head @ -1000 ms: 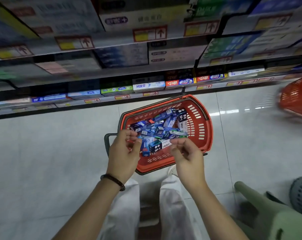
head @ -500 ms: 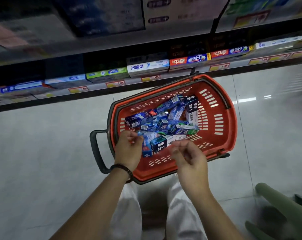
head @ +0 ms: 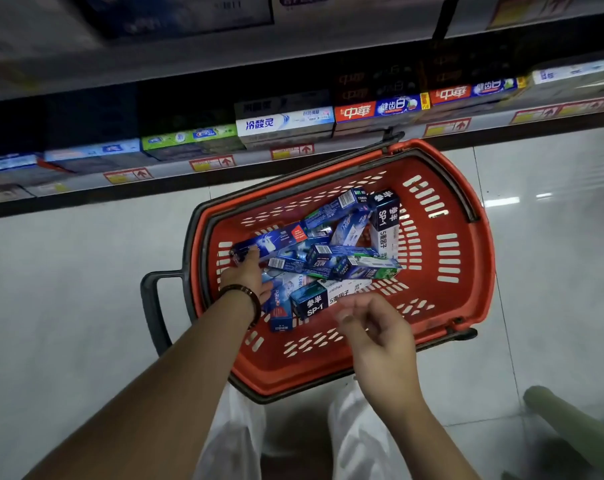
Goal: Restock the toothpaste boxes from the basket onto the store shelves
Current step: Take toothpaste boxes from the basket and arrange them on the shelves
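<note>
A red plastic basket [head: 463,271] sits on the floor in front of the bottom shelf [head: 293,152], holding several toothpaste boxes in a loose pile. My left hand [head: 246,271] reaches into the basket's left side, its fingertips on the near end of a long blue box [head: 276,239]; whether the fingers curl round the box is hidden. My right hand [head: 373,323] hovers over the basket's near rim with fingers loosely curled and nothing in it, just beside a dark SP-1 box [head: 314,301]. A second SP-1 box [head: 385,225] stands on end at the pile's right.
The bottom shelf carries rows of toothpaste boxes: green [head: 189,136], white-blue [head: 283,121], red-blue [head: 373,109]. The basket's dark pull handle [head: 151,306] sticks out left. A green stool leg [head: 563,420] is at lower right. My white trouser legs [head: 231,438] are below.
The view has tilted down and closer to the basket. My left hand has gone forward from the near rim into the boxes. My right hand stays near the rim, slightly lower.
</note>
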Demonstrator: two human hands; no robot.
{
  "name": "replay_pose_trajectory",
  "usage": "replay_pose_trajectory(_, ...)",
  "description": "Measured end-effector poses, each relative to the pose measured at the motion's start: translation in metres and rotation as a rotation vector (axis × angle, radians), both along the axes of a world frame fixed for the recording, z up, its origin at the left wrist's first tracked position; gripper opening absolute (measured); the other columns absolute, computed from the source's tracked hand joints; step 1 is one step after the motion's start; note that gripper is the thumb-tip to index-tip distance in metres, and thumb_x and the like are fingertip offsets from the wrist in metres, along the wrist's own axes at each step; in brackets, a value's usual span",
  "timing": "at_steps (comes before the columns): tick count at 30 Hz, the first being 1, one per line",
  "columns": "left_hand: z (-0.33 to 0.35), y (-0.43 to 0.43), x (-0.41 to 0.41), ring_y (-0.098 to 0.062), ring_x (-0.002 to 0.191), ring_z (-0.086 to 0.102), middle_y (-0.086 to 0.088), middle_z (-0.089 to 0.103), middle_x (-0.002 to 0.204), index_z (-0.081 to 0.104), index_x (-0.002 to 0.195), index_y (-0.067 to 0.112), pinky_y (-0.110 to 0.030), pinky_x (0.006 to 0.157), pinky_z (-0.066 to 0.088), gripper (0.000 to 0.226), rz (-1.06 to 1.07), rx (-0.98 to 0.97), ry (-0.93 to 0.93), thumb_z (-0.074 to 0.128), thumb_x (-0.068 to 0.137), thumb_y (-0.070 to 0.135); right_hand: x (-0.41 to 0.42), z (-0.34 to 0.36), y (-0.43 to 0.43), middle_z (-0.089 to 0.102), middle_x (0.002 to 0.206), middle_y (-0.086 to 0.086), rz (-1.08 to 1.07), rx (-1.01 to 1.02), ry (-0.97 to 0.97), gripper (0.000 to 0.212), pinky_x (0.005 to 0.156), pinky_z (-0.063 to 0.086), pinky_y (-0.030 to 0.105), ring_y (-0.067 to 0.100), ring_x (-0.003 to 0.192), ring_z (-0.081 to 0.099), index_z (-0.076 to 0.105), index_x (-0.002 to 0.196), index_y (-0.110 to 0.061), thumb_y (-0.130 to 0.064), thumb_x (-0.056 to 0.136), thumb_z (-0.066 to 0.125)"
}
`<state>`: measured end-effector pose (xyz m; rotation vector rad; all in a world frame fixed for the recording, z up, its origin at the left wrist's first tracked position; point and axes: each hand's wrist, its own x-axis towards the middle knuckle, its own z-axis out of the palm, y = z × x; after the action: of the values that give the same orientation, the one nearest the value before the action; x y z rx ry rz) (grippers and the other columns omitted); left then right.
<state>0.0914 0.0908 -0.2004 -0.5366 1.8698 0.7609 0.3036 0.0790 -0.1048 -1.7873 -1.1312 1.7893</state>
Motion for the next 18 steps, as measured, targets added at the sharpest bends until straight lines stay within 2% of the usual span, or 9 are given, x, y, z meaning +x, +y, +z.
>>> replay_pose_trajectory(4, -0.018, 0.001, -0.001, -0.032, 0.097, 0.075, -0.017, 0.059, 0.142, 0.05, 0.145, 0.019, -0.047, 0.085, 0.062, 0.057, 0.075, -0.011, -0.056, 0.062, 0.101, 0.054, 0.007, -0.005, -0.005, 0.075, 0.086, -0.004, -0.006, 0.004, 0.008, 0.015, 0.074, 0.054, 0.019, 0.012, 0.087, 0.073, 0.075, 0.101, -0.018, -0.004, 0.1, 0.069)
replay_pose_trajectory(6, -0.022, 0.003, 0.0, -0.035, 0.102, 0.074, -0.018, 0.053, 0.151, 0.047, 0.15, 0.022, -0.048, 0.084, 0.061, 0.061, 0.138, -0.004, -0.099, 0.06, 0.102, 0.056, 0.01, -0.005, -0.007, 0.074, 0.082, -0.005, -0.015, -0.001, 0.016, 0.015, 0.074, 0.055, 0.02, 0.01, 0.083, 0.072, 0.075, 0.1, -0.017, -0.003, 0.1, 0.068)
replay_pose_trajectory(10, -0.025, 0.007, -0.001, -0.032, 0.1, 0.074, -0.017, 0.055, 0.15, 0.048, 0.151, 0.024, -0.046, 0.079, 0.063, 0.06, 0.214, 0.007, -0.109, 0.057, 0.102, 0.057, 0.012, -0.007, -0.011, 0.075, 0.083, -0.007, 0.009, -0.018, 0.001, 0.013, 0.074, 0.056, 0.024, 0.012, 0.086, 0.073, 0.074, 0.1, -0.02, -0.009, 0.101, 0.069)
replay_pose_trajectory(15, -0.022, 0.01, 0.001, -0.029, 0.107, 0.073, -0.015, 0.054, 0.153, 0.048, 0.153, 0.026, -0.044, 0.089, 0.062, 0.051, 0.27, 0.053, -0.095, 0.055, 0.107, 0.045, 0.011, -0.008, -0.01, 0.078, 0.09, -0.004, 0.01, -0.06, 0.009, 0.014, 0.075, 0.059, 0.025, 0.014, 0.091, 0.075, 0.074, 0.101, -0.02, -0.008, 0.101, 0.068)
replay_pose_trajectory(18, -0.019, 0.007, 0.002, -0.027, 0.101, 0.075, -0.01, 0.058, 0.15, 0.051, 0.149, 0.026, -0.041, 0.083, 0.062, 0.045, 0.267, 0.069, -0.088, 0.056, 0.107, 0.041, 0.007, -0.006, -0.009, 0.078, 0.09, -0.002, -0.012, -0.064, 0.031, 0.012, 0.075, 0.058, 0.023, 0.014, 0.091, 0.075, 0.074, 0.101, -0.018, -0.007, 0.101, 0.068)
